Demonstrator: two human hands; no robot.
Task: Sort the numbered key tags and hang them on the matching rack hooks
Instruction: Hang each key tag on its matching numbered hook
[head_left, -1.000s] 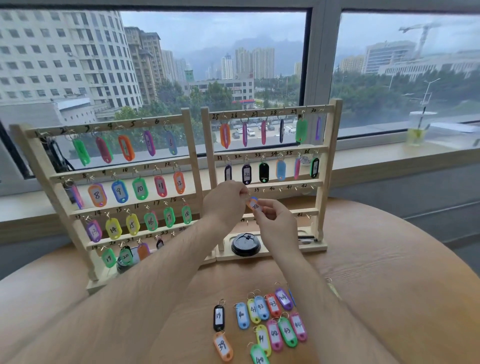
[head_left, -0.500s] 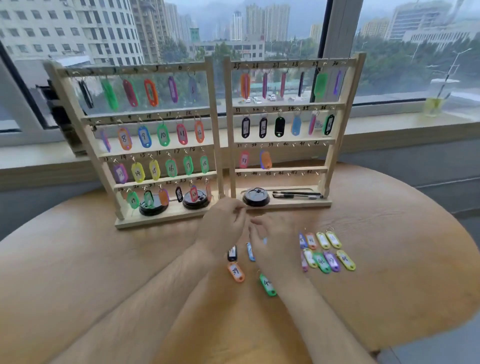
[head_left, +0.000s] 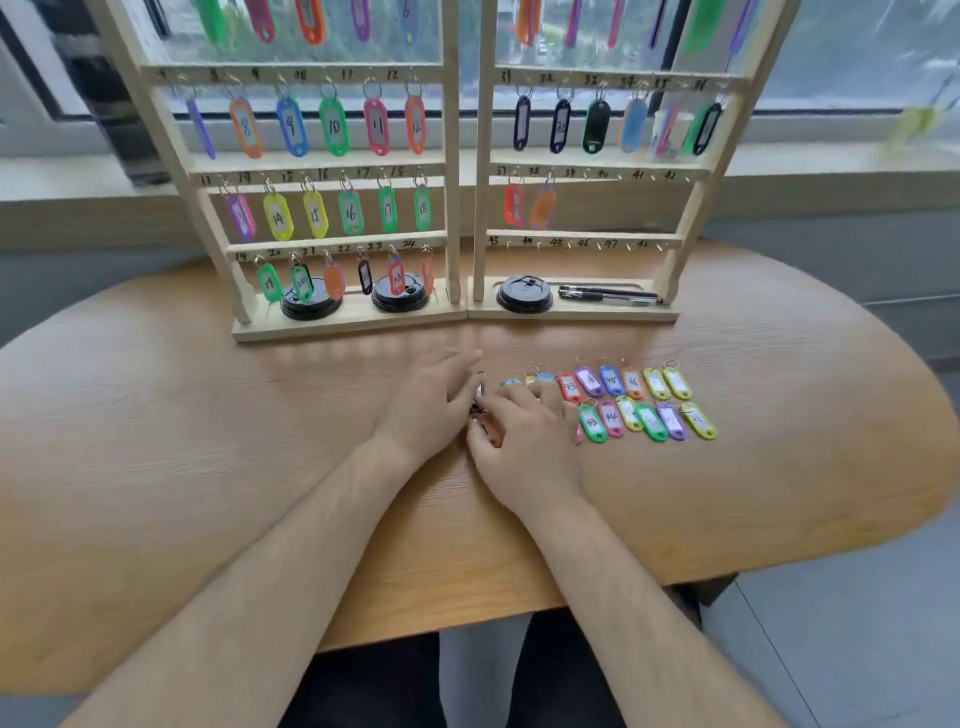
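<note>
Two wooden racks stand at the table's back, the left rack (head_left: 343, 323) and the right rack (head_left: 574, 312), with numbered tags on most hooks. A red tag (head_left: 513, 205) hangs at 37 and an orange tag (head_left: 543, 208) at 38. Several loose tags (head_left: 639, 405) lie in two rows on the table. Both hands are down at the left end of those rows. My left hand (head_left: 431, 400) touches a black tag (head_left: 478, 401) with straight fingertips. My right hand (head_left: 524, 447) curls its fingers at the same black tag, and an orange tag (head_left: 491, 434) lies by its thumb.
Black cup lids (head_left: 311, 305) (head_left: 400, 297) (head_left: 524, 294) and two pens (head_left: 608, 295) sit on the rack bases. The round wooden table (head_left: 208, 467) drops off at its near edge and at the right. A window sill (head_left: 831, 161) runs behind the racks.
Both hands came down from the right rack's 38 hook to the loose tags on the table, leaving the orange tag hanging there. The view tilted down.
</note>
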